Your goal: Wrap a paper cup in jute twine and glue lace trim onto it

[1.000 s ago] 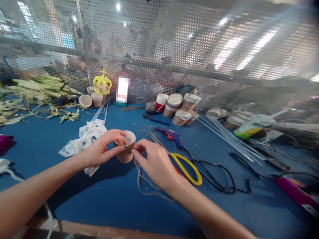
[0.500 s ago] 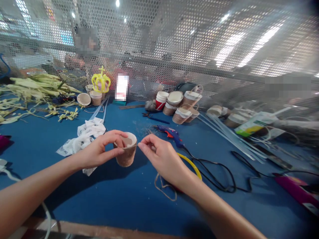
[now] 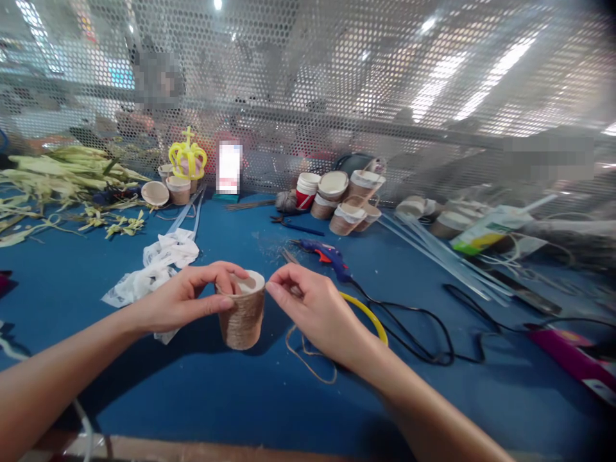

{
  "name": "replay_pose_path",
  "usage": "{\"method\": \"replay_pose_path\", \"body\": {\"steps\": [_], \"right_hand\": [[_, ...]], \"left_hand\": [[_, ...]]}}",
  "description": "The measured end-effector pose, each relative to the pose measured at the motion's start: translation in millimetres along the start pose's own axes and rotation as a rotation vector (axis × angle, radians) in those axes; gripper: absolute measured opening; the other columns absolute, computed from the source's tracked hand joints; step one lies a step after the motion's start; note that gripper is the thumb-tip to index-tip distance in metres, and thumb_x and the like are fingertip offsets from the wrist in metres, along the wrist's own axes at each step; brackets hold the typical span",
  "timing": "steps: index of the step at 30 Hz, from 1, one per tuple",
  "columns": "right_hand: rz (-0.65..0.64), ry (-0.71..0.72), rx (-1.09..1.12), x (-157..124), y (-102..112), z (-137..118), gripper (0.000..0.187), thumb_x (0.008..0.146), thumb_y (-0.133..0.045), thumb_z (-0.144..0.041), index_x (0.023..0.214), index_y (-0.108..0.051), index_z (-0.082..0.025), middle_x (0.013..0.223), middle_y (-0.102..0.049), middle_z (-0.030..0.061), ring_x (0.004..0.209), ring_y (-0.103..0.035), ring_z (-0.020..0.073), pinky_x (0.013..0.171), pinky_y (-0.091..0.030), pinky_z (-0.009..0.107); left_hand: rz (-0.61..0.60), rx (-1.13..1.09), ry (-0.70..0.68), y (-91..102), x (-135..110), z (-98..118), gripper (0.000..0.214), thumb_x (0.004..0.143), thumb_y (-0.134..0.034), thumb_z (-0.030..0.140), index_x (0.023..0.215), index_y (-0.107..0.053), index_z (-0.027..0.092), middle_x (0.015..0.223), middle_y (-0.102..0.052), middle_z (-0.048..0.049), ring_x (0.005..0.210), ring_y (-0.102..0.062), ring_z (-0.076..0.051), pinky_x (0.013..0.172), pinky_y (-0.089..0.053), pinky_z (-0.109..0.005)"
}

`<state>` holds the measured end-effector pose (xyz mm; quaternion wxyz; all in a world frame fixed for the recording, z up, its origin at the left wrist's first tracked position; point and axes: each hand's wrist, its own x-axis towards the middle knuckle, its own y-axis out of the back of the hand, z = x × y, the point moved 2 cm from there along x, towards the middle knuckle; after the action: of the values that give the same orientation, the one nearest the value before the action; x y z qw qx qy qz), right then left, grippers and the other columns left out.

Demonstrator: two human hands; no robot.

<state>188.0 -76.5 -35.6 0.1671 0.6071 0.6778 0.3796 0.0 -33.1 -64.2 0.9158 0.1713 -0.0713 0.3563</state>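
My left hand [image 3: 205, 292] grips the rim of a paper cup [image 3: 242, 321] wrapped in brown twine, fingers inside and thumb on the outer wall. The cup is held above the blue table with its white inside facing up and toward me. Just right of the rim, my right hand [image 3: 301, 295] pinches the twine between thumb and fingertips. A loose loop of twine [image 3: 315, 369] hangs or lies below that hand. Crumpled white fabric [image 3: 166, 256] lies behind my left hand.
A blue glue gun [image 3: 327, 255] lies beyond my right hand, its black cord [image 3: 423, 359] looping right near a yellow ring [image 3: 370, 314]. Several twine-wrapped cups [image 3: 346, 218] stand at the back. Clear glue sticks [image 3: 433, 253], a phone [image 3: 229, 167] and dried husks [image 3: 72, 167] are farther out.
The cup has tilted and come closer, showing more of its wrapped wall. The right hand keeps its pinch beside the rim. The whole view has shifted slightly.
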Motion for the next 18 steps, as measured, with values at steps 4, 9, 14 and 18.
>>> {"method": "replay_pose_path", "body": {"steps": [4, 9, 14, 18], "right_hand": [[-0.004, -0.027, 0.059, -1.2, -0.4, 2.1, 0.014, 0.083, -0.048, -0.023, 0.071, -0.053, -0.018, 0.061, -0.055, -0.0023, 0.055, -0.049, 0.0101, 0.051, -0.039, 0.022], [-0.037, -0.061, 0.225, -2.3, -3.3, 7.4, 0.01, 0.083, -0.05, -0.026, 0.087, -0.056, -0.018, 0.067, -0.056, -0.0017, 0.057, -0.051, 0.0105, 0.052, -0.042, 0.022], [-0.101, 0.018, 0.323, -1.8, -2.8, 8.0, 0.013, 0.084, -0.049, -0.019, 0.089, -0.061, -0.018, 0.085, -0.063, 0.0016, 0.078, -0.058, 0.0114, 0.071, -0.046, 0.022], [-0.137, 0.043, 0.279, -2.1, -1.2, 9.4, 0.011, 0.085, -0.049, -0.019, 0.081, -0.06, -0.018, 0.078, -0.062, -0.0006, 0.073, -0.057, 0.0106, 0.068, -0.045, 0.021]], "left_hand": [[-0.002, -0.033, 0.017, -0.4, -0.1, 0.8, 0.018, 0.083, -0.054, 0.029, 0.071, -0.053, 0.015, 0.106, -0.06, -0.0117, 0.113, -0.049, -0.024, 0.091, -0.038, -0.038], [-0.008, -0.088, 0.031, -1.3, 0.4, 2.8, 0.021, 0.081, -0.057, 0.032, 0.067, -0.052, 0.016, 0.101, -0.063, -0.0115, 0.113, -0.048, -0.024, 0.09, -0.04, -0.039], [-0.017, -0.204, 0.071, -0.2, -1.7, -0.6, 0.02, 0.08, -0.06, 0.033, 0.071, -0.053, 0.015, 0.109, -0.06, -0.0116, 0.108, -0.053, -0.023, 0.089, -0.042, -0.037], [-0.026, -0.21, 0.091, 1.0, -1.0, -3.2, 0.019, 0.08, -0.06, 0.032, 0.072, -0.053, 0.016, 0.108, -0.06, -0.0106, 0.107, -0.053, -0.022, 0.088, -0.042, -0.036]]}}
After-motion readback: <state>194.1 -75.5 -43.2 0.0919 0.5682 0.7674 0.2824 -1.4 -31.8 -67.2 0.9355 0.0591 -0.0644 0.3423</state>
